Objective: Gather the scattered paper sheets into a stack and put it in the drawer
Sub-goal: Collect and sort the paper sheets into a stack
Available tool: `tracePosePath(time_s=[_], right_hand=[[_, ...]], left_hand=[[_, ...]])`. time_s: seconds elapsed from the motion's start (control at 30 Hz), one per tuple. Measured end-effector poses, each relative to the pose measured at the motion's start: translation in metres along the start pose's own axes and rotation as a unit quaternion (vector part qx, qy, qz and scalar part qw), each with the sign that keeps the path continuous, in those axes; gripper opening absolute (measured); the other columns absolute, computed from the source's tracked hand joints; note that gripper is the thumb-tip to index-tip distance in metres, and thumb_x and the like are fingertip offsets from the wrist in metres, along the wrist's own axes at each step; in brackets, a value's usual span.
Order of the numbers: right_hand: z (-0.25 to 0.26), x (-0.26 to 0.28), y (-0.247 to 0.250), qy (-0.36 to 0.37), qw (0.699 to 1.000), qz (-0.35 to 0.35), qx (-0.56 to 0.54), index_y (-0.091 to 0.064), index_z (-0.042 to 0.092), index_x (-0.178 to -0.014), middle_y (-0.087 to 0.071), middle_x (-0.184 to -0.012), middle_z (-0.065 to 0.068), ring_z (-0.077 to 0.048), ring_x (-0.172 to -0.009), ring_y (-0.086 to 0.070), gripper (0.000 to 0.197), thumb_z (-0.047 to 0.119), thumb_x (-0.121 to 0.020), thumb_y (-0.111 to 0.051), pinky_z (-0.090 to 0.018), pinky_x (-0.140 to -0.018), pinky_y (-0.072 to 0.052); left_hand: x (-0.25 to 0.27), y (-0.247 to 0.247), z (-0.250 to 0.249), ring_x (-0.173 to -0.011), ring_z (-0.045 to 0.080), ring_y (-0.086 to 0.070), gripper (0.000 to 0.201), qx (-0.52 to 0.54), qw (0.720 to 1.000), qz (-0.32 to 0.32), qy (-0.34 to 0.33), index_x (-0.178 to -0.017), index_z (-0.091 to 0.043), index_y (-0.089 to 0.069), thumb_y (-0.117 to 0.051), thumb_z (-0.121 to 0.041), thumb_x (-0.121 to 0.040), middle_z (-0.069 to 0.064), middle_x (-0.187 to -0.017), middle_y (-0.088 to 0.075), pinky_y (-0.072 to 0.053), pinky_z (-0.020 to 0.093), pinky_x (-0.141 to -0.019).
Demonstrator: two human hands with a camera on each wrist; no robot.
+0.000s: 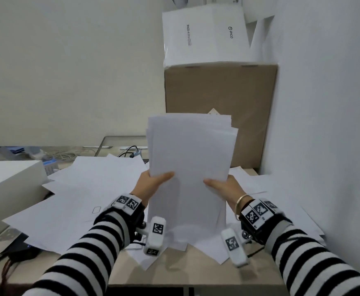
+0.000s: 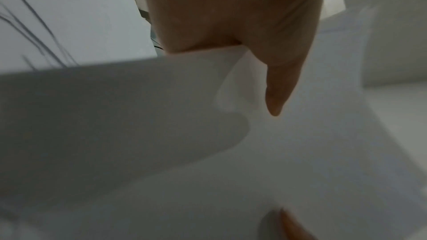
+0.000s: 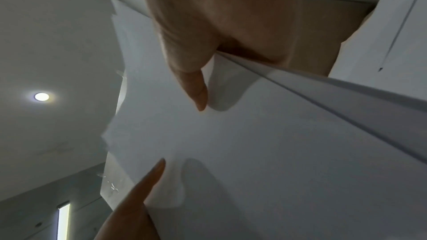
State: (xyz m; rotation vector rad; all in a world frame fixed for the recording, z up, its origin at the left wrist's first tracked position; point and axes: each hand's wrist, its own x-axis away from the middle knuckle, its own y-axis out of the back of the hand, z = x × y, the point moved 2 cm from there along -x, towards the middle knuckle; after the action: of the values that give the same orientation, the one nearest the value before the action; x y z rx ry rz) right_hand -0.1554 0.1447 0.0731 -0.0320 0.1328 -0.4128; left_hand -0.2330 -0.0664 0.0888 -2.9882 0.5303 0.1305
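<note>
The person holds a stack of paper sheets (image 1: 190,167) upright in front of them, its bottom edge resting on the loose sheets (image 1: 85,189) that lie spread across the tabletop (image 1: 174,272). The left hand (image 1: 151,182) grips the stack's left edge, thumb laid across the front; the right hand (image 1: 226,188) grips the right edge the same way (the other fingers are hidden behind the paper). The sheets in the stack are not squared: several top corners and edges fan out unevenly. From the left wrist view the thumb (image 2: 277,87) presses flat on the white page, and the right wrist view shows the matching thumb (image 3: 196,88) with the stack's edge running off beside it.

Behind the stack stands a brown cardboard box (image 1: 219,92) with a white box (image 1: 204,37) on top, tucked against the wall. Another white box (image 1: 8,189) sits on the left of the tabletop, with cables (image 1: 129,151) farther back.
</note>
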Motion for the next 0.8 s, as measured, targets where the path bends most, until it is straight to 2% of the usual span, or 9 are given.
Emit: tracePosePath(time_s=[0.1,0.2,0.3,0.37,0.43,0.5,0.6,0.7,0.8], right_hand=[[0.005,0.001,0.000,0.023,1.000,0.009,-0.010,-0.069,0.014,-0.092,-0.072,-0.096,-0.008,-0.021,-0.088,-0.069,0.017,0.008,-0.077,-0.075,-0.026,-0.079,-0.056],[0.004,0.003,-0.002,0.047,0.999,0.005,-0.009,-0.069,0.010,-0.100,-0.072,-0.094,-0.004,-0.017,-0.085,-0.069,0.022,0.011,-0.079,-0.074,-0.025,-0.075,-0.056],[0.010,0.002,-0.004,0.078,0.997,-0.018,-0.015,-0.069,0.015,-0.090,-0.071,-0.087,0.002,-0.015,-0.080,-0.068,0.016,0.009,-0.078,-0.075,-0.019,-0.070,-0.056],[0.020,-0.001,0.000,0.083,0.996,-0.027,-0.035,-0.069,0.014,-0.091,-0.072,-0.088,-0.001,-0.017,-0.082,-0.069,0.021,0.010,-0.073,-0.079,-0.024,-0.075,-0.056],[0.026,-0.003,0.008,0.082,0.994,-0.010,-0.074,-0.069,0.007,-0.101,-0.074,-0.096,-0.007,-0.022,-0.087,-0.070,0.042,0.018,-0.064,-0.083,-0.032,-0.081,-0.056],[0.027,-0.003,0.013,0.065,0.993,0.019,-0.097,-0.066,0.004,-0.110,-0.073,-0.101,-0.009,-0.023,-0.089,-0.070,0.058,0.024,-0.058,-0.083,-0.033,-0.079,-0.056],[0.026,-0.001,0.010,0.053,0.995,0.075,-0.033,-0.065,0.006,-0.113,-0.072,-0.106,-0.008,-0.021,-0.095,-0.070,0.046,0.014,-0.070,-0.078,-0.031,-0.082,-0.054],[0.029,-0.003,0.006,0.064,0.997,0.042,-0.006,-0.067,0.007,-0.107,-0.072,-0.101,-0.007,-0.019,-0.087,-0.069,0.032,0.007,-0.076,-0.074,-0.030,-0.079,-0.053],[0.029,-0.008,0.011,0.074,0.997,0.012,-0.021,-0.067,0.009,-0.107,-0.071,-0.100,-0.006,-0.019,-0.086,-0.069,0.031,0.006,-0.077,-0.074,-0.031,-0.081,-0.055]], left_hand=[[-0.003,0.003,-0.013,-0.100,0.031,-0.069,0.047,0.014,1.000,0.012,-0.017,-0.112,-0.003,-0.067,-0.080,-0.020,-0.070,0.013,-0.106,-0.072,-0.055,0.042,-0.088],[-0.003,0.001,-0.014,-0.101,0.036,-0.067,0.033,0.007,1.000,-0.002,-0.006,-0.109,0.000,-0.067,-0.074,-0.015,-0.080,0.017,-0.105,-0.071,-0.055,0.043,-0.088],[-0.004,-0.002,-0.019,-0.101,0.036,-0.067,0.030,0.020,1.000,-0.015,-0.012,-0.107,0.001,-0.067,-0.072,-0.015,-0.082,0.019,-0.106,-0.071,-0.054,0.044,-0.089],[-0.003,-0.002,-0.026,-0.101,0.033,-0.068,0.038,0.025,0.999,0.006,-0.019,-0.110,-0.002,-0.066,-0.077,-0.019,-0.078,0.015,-0.108,-0.071,-0.054,0.043,-0.090],[-0.002,0.003,-0.030,-0.102,0.028,-0.068,0.047,0.023,0.998,0.045,-0.023,-0.115,-0.007,-0.065,-0.077,-0.024,-0.073,0.009,-0.110,-0.072,-0.054,0.041,-0.089],[-0.002,0.006,-0.027,-0.104,0.026,-0.068,0.050,0.015,0.996,0.085,-0.015,-0.119,-0.008,-0.063,-0.074,-0.024,-0.074,0.008,-0.114,-0.070,-0.054,0.039,-0.089],[-0.003,0.003,-0.020,-0.108,0.029,-0.066,0.049,-0.006,0.995,0.101,-0.006,-0.121,-0.006,-0.062,-0.075,-0.018,-0.076,0.011,-0.117,-0.068,-0.052,0.042,-0.093],[-0.006,-0.004,-0.021,-0.106,0.030,-0.066,0.037,-0.009,0.999,0.037,-0.009,-0.117,-0.004,-0.065,-0.072,-0.015,-0.083,0.012,-0.113,-0.070,-0.053,0.040,-0.091],[-0.010,-0.005,-0.022,-0.104,0.028,-0.067,0.037,0.006,1.000,0.028,-0.008,-0.116,-0.004,-0.065,-0.072,-0.016,-0.083,0.011,-0.112,-0.070,-0.053,0.041,-0.091]])
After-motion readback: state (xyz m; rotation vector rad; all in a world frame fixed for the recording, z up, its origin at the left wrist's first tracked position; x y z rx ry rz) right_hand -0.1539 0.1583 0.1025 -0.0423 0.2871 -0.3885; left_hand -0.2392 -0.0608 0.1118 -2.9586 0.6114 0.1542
